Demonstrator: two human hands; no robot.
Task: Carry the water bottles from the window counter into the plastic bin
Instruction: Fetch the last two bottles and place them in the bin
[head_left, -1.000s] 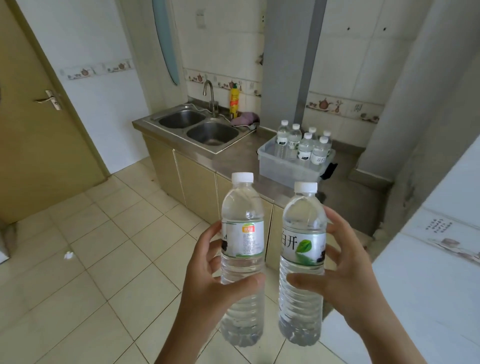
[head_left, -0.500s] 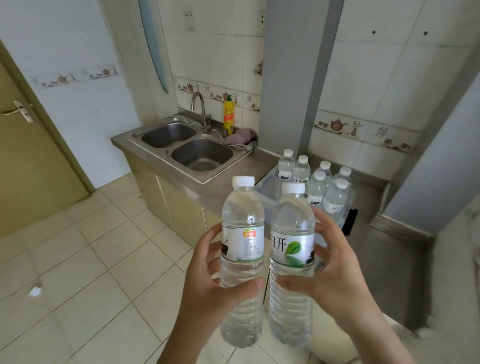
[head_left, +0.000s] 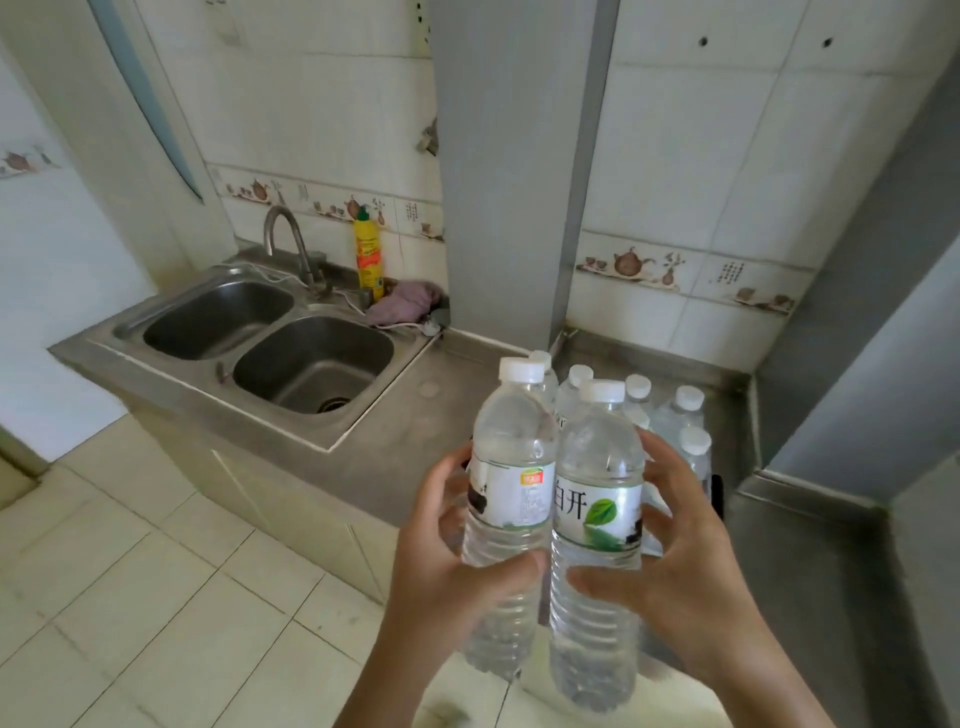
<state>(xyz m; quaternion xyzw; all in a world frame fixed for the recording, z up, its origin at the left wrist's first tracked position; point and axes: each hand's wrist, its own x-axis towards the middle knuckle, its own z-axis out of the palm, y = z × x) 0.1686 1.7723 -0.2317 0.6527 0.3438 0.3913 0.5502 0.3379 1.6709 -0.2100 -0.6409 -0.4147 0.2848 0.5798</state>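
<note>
The grey steel counter (head_left: 415, 457) carries a double-bowl steel sink (head_left: 311, 364) at its left end. Capped clear bottles (head_left: 680, 415) stand grouped at its right end. Left hand (head_left: 441, 566) grips a clear orange-tagged water bottle (head_left: 511, 483) upright. Right hand (head_left: 680, 561) grips a clear leaf-labelled water bottle (head_left: 597, 499), touching it.

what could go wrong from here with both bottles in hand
The bottles already standing in the bin crowd it, so lowering the left bottle and right bottle could knock some over. The two held bottles touch side by side; the left hand or right hand might slip.
</note>
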